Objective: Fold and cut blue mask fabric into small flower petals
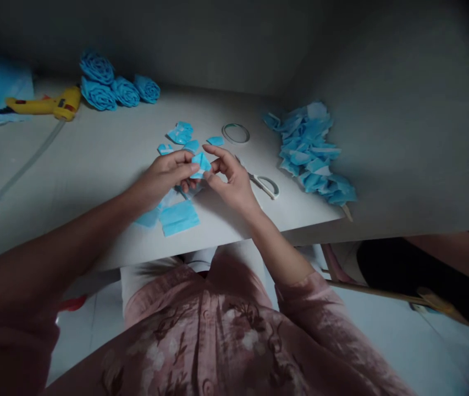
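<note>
A small blue fabric piece (202,163) is pinched between my left hand (164,176) and my right hand (228,179) just above the white table (94,159). Both hands have their fingertips closed on it. Under my left hand lie a larger blue rectangle (178,218) and other blue scraps. Several small cut blue pieces (181,133) lie just beyond my hands. Scissors (265,185) rest on the table beside my right hand.
Three blue fabric roses (112,82) and a yellow glue gun (48,104) sit at the far left. A roll of tape (236,133) lies mid-table. A pile of blue pieces (310,151) is at the right. Another person's arm (452,253) shows at lower right.
</note>
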{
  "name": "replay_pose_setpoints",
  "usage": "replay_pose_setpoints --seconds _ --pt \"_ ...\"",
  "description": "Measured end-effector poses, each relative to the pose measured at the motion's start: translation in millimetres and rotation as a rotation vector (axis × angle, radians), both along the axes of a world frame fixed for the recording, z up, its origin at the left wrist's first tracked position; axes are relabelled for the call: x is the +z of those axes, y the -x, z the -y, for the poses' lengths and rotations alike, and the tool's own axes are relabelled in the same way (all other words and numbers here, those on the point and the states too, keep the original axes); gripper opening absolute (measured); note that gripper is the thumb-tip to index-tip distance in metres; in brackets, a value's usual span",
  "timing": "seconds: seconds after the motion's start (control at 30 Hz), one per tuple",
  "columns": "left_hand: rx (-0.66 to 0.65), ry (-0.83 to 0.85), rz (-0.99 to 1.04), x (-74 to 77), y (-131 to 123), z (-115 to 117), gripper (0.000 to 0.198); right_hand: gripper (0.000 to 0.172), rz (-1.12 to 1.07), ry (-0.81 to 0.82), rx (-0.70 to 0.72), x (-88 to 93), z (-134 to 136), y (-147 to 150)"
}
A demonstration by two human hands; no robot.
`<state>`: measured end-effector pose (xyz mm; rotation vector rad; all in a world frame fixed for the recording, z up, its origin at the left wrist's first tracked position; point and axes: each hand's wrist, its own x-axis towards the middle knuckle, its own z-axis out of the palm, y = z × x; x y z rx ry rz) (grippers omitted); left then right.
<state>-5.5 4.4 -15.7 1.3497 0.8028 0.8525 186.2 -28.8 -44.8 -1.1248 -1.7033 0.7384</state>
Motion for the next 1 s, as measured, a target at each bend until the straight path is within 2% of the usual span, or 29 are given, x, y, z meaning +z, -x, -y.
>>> replay_pose_setpoints --seconds 0.1,0.17,0.27,0.37,0.47,0.63,0.8,1.0 --pt "0.116 -0.031 -0.084 0.6 -0.2 -0.4 0.014 0.052 0.058 -0.038 0.024 1.7 1.0 -6.7" --pt "0.165 -0.014 -0.081 1.0 -0.4 -0.9 0.015 0.045 0.127 -0.117 0.008 4.9 -1.4 -24.6" --pt "0.183 0.014 -0.040 2.4 -0.7 -1.2 0.012 0.039 0.287 -0.217 -0.164 11.8 -7.2 -63.6" --pt "0.167 0.047 -0.026 2.8 -0.6 -1.4 0.011 0.034 0.495 -0.150 -0.283 17.4 -10.4 -91.1" --pt "0.159 0.061 -0.027 1.4 -0.5 -1.8 0.012 0.028 0.733 -0.045 -0.314 18.4 -8.8 -91.2" --pt "0.155 0.060 -0.016 -0.3 -1.2 -0.8 0.013 0.025 0.987 -0.003 -0.394 13.4 -8.0 -64.7" --pt "0.157 0.068 0.017 1.8 -1.9 0.5 0.012 0.023 1.023 0.030 -0.434 10.8 -12.7 -57.7" --pt "0.151 0.072 -0.007 2.6 -1.9 0.0 0.011 0.022 0.769 0.041 -0.429 1.1 -19.4 -72.6"
